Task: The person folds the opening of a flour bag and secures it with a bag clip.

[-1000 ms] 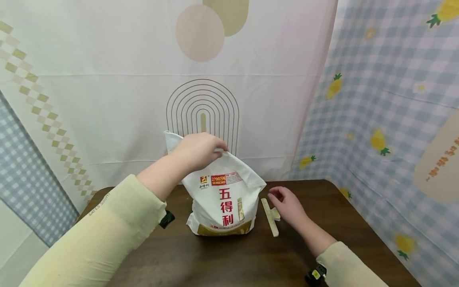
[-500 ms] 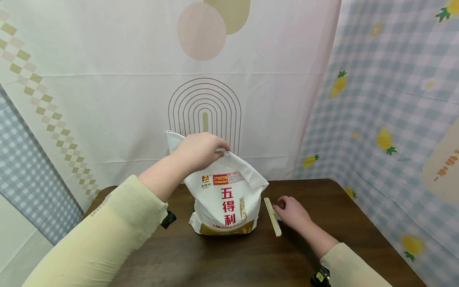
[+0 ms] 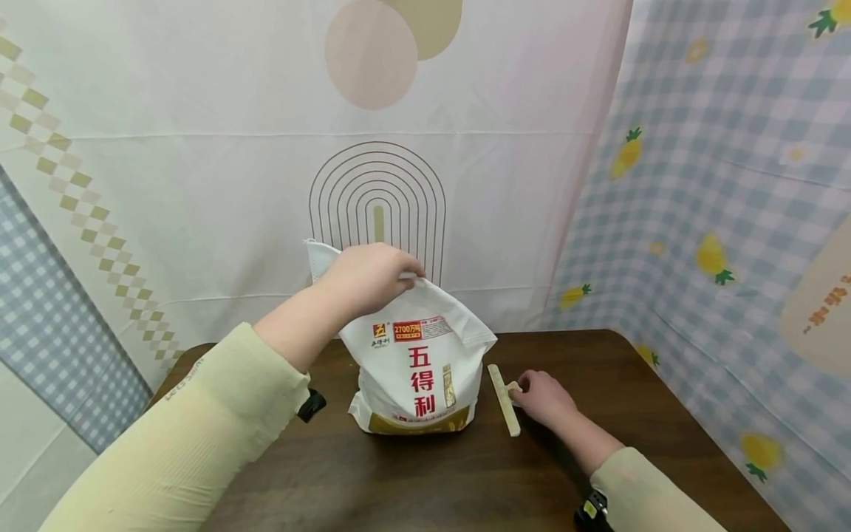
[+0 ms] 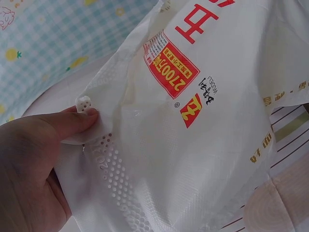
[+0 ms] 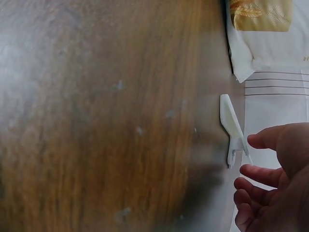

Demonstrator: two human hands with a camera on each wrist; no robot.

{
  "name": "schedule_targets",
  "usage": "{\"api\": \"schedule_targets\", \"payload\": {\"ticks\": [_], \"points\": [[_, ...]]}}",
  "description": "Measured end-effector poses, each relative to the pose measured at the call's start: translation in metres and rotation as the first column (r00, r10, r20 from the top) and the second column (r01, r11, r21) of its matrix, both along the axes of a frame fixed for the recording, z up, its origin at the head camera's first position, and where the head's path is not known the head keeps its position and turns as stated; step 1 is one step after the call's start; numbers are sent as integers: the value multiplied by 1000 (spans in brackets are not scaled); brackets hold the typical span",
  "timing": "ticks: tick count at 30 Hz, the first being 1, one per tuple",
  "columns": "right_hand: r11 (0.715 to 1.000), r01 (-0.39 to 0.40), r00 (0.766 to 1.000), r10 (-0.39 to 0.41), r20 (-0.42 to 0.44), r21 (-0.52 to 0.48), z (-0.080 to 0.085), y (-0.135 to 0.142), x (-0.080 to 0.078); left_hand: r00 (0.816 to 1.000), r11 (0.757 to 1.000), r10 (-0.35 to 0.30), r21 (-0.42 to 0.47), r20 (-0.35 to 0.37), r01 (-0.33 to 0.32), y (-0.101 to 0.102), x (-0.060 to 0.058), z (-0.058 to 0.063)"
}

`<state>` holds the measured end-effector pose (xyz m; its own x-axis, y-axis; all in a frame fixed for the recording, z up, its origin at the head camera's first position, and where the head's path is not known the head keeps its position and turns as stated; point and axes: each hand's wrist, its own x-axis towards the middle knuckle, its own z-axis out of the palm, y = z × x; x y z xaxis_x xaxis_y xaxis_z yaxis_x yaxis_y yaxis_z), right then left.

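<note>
Now our right hand [image 3: 547, 400] has come down to the clip [image 3: 503, 400] on the counter [image 3: 412, 484] beside the bag [image 3: 392, 373], fingers apart, seemingly not yet gripping; our left hand [image 3: 372, 275] pinches the bag's top edge.

Can come in low over the near table [image 3: 399, 480], between 2 forearms [image 3: 299, 325]. Blocked ahead by the bag [image 3: 432, 355], with curtain [image 3: 505, 222] behind it. Tight in the gap between bag and clip [image 3: 503, 400]. Closed off right of clip by right hand [image 3: 545, 399]. Roomier beyond, toward table's far right corner. Barred over bag's top by left hand [image 3: 372, 277].
</note>
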<state>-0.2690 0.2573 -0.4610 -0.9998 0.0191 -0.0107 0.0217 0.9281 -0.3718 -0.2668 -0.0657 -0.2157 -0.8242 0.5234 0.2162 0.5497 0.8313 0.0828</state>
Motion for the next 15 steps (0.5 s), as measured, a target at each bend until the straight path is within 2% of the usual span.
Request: {"api": "schedule_targets", "payload": {"ticks": [10,15], "points": [[1000,3,1000,-3,14,2,-1,-3,-2,1000,1000,9,-11,7,-9,1,0,1],[1000,-3,1000,2,-25,-26,0,-3,-1,1000,1000,9,-7,6,-9,1,0,2]]}}
